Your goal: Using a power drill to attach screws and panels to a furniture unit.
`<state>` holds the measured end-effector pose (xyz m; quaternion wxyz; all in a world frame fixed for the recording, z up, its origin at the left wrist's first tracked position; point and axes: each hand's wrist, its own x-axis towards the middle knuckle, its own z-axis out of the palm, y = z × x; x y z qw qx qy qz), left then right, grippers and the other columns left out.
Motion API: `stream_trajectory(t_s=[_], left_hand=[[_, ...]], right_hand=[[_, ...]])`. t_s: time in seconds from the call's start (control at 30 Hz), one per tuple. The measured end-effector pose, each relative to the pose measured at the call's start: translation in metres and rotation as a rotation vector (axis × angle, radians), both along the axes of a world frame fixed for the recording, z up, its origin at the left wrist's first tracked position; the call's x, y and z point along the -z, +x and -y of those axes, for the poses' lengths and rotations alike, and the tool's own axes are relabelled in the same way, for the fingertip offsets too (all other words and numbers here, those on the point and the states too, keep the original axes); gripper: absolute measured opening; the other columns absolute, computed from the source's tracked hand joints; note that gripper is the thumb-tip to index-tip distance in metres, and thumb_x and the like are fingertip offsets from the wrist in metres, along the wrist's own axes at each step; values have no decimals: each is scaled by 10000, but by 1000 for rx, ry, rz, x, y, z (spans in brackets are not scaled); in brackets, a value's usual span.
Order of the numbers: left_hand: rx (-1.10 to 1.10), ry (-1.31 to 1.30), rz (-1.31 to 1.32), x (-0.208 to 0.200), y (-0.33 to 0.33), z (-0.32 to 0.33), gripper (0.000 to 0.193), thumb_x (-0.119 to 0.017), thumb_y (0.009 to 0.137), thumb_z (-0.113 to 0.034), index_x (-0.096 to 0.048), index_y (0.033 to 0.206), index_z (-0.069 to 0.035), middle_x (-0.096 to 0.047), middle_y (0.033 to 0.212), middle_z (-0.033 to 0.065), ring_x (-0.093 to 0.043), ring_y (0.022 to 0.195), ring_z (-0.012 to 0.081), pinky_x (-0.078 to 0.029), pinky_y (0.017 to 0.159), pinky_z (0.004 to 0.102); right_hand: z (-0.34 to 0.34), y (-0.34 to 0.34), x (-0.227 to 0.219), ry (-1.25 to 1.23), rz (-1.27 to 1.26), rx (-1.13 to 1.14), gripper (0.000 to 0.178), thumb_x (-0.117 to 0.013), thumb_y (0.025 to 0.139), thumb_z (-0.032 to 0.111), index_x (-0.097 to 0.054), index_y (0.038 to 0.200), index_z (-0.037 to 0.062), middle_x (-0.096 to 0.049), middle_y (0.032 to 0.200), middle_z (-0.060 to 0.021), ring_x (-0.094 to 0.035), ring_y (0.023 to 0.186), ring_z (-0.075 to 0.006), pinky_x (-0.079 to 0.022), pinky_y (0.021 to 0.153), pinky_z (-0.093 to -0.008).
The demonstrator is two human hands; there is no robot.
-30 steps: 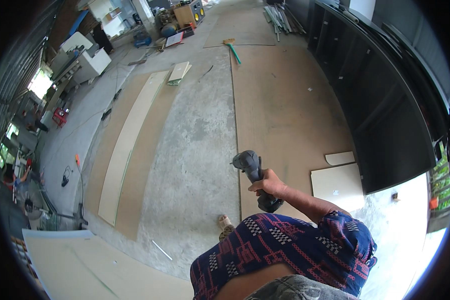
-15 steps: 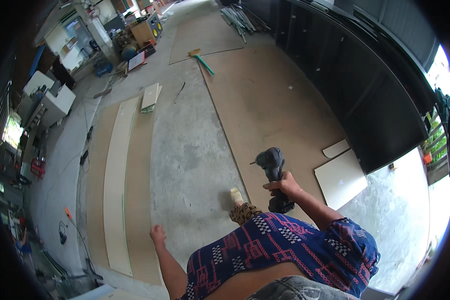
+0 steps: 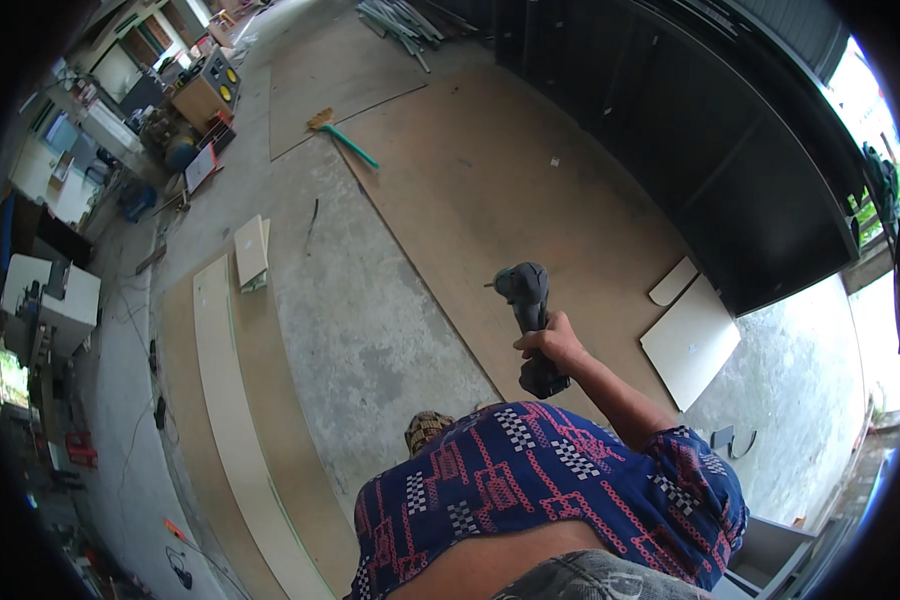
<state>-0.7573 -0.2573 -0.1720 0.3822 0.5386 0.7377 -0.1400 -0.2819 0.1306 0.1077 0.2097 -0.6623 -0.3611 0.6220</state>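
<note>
My right hand (image 3: pixel 554 343) is closed around the grip of a black cordless drill (image 3: pixel 526 290), held out over the floor in front of me. A short bit sticks out of its front and points left. Beneath the drill lies a large brown board (image 3: pixel 450 200) on the concrete. My left hand is out of the picture, and the patterned shirt fills the lower middle.
Long pale panels (image 3: pixel 232 380) lie on a brown sheet at the left, with short offcuts (image 3: pixel 252 250) at their far end. A green-handled broom (image 3: pixel 350 144) rests farther off. A tall black cabinet (image 3: pixel 660 130) lines the right side, beside a white panel (image 3: pixel 692 340).
My view has turned to the right and my body has shifted. The left hand has gone out of view. The drill stays in my right hand, now slightly higher and farther left in the picture.
</note>
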Motion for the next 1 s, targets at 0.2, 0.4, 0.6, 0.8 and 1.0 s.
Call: stream_trajectory(t_s=[0.2,0.4,0.6,0.8,1.0], left_hand=[[140,68,22,51,-44,-159,460,-615,819,-467,-697,925,-26,-678,878,200,-653,863,366,-517,770,466],[259,105,71,86,-53,-276,486,-615,809,-491,-706,922,-27,-682,920,211,-650,905,377,-512,810,468],[99,4,100,67,-66,-435,496,-636,787,-507,-721,886,-28,-684,911,223,-658,899,373,-509,803,474],[144,-83,989,-28,122,-648,485,-737,824,-311,-625,1201,-28,-679,1097,141,-646,1014,208,-507,856,320],[784,-263,1069,-166,282,-748,657,-765,815,-294,-501,1351,-19,-604,1218,136,-559,1156,205,-455,992,344]], right_hand=[[-48,-18,28,16,-29,216,196,-739,660,72,-591,740,-28,-627,648,-106,-642,542,-197,-504,507,-312],[-64,-10,38,-43,21,361,193,-716,658,58,-600,763,-54,-632,660,-122,-643,536,-206,-520,522,-307],[-120,-22,16,77,-43,621,290,-706,663,39,-537,866,-80,-619,699,-138,-646,550,-220,-548,534,-325],[-167,0,28,205,-33,723,264,-691,666,26,-532,852,-72,-609,695,-135,-629,530,-207,-537,495,-322],[-254,-3,17,413,29,750,226,-697,676,32,-559,831,-57,-610,690,-101,-631,557,-184,-520,520,-303]])
